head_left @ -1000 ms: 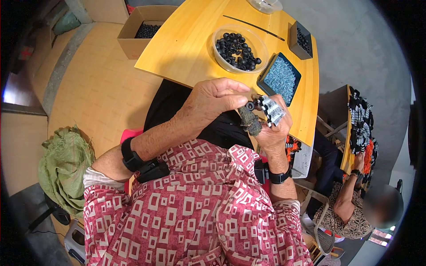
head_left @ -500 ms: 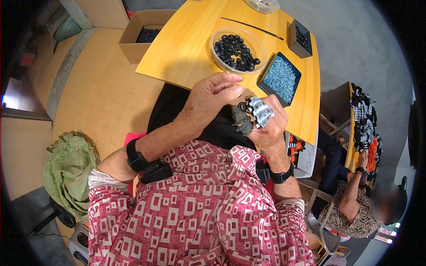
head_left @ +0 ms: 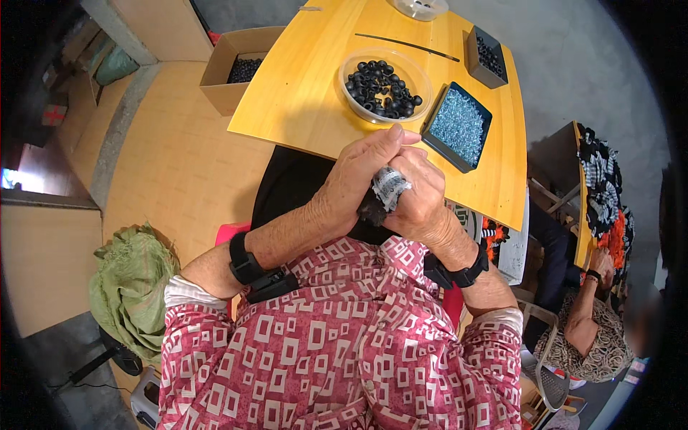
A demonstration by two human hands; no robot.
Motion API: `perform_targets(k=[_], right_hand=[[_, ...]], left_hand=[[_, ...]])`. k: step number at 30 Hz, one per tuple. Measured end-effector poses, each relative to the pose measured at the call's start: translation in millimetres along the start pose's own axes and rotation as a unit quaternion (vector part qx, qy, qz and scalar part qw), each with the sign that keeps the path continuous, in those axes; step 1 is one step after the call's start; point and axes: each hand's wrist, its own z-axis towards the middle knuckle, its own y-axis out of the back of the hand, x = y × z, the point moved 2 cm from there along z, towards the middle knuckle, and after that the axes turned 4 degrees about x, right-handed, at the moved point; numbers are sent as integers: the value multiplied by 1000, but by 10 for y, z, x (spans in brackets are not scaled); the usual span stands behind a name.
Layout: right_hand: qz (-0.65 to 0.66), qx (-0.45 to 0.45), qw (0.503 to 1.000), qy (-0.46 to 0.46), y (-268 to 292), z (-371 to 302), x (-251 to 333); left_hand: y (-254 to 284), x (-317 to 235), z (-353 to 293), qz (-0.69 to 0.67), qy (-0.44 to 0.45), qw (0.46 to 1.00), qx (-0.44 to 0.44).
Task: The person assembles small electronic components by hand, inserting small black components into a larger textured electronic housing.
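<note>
In front of my chest, both hands meet just short of the table's near edge. My right hand (head_left: 424, 190) is closed around a small fabric piece (head_left: 390, 185), striped white and grey with a dark end hanging below. My left hand (head_left: 358, 166) presses against the right from the left side, thumb and fingers brought together over the top; what they pinch, if anything, is hidden. Just beyond my hands stands a clear round bowl (head_left: 345, 92) of black rounded plastic parts (head_left: 387, 89). Right of it lies a black tray (head_left: 438, 152) filled with small clear bluish pieces (head_left: 459, 125).
On the yellow table (head_left: 301, 79) lie a thin dark rod (head_left: 408, 46) and a grey box (head_left: 487, 57) of black parts. A cardboard box (head_left: 218, 79) stands left, a green sack (head_left: 132, 294) lower left. At right a person (head_left: 588, 330) works by heaped striped fabric (head_left: 602, 179).
My left hand has come down and right to meet my right hand, which shifted slightly left. The fabric piece has turned and is now mostly enclosed between them. The view has shifted slightly.
</note>
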Motion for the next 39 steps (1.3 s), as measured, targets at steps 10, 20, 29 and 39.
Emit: perform_targets(k=[10, 20, 29, 39], right_hand=[[-63, -46, 996, -31, 226, 106, -151], [-101, 15, 995, 5, 321, 71, -135], [-89, 23, 995, -25, 322, 58, -203], [-99, 54, 992, -59, 362, 82, -230]], left_hand=[[222, -64, -39, 80, -14, 996, -44], [281, 1, -25, 67, 28, 997, 8], [298, 11, -15, 31, 67, 997, 8], [259, 53, -49, 17, 50, 999, -13]])
